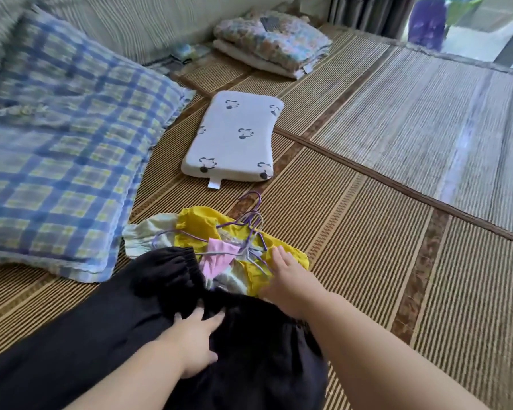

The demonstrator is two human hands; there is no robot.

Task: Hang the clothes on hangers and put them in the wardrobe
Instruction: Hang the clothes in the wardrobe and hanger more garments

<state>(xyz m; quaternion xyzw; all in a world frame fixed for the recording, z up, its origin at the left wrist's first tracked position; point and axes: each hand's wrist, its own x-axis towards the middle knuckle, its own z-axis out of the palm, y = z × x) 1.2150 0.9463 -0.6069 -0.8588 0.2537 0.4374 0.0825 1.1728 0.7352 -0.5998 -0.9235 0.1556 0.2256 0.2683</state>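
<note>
A black garment (125,321) lay spread across the near part of a bed covered by a woven bamboo mat (353,232), with its gathered elastic edge toward the middle of the mat. The person's left hand (196,341) rested flat on this dark cloth, its fingers slightly spread and the thumb held out to the side, pressing the fabric without pinching it.

Just beyond the black garment sat a small heap of clothes: a yellow garment (196,223), a pink piece (219,253) and a pale patterned piece (142,232). Several thin purple wire hangers (249,226) lay tangled on top of the heap, their hooks pointing away from the person. The right hand (288,273) reached over the black cloth and lay on the right side of the yellow garment, fingers straight and close together, the tips just beside the hangers. Whether they touched the wire could not be told.

Farther up the mat lay a white pillow (234,137) printed with small dark figures. A blue plaid pillow (57,143) lay to its left, and a folded floral blanket (273,42) sat near the far wall.
</note>
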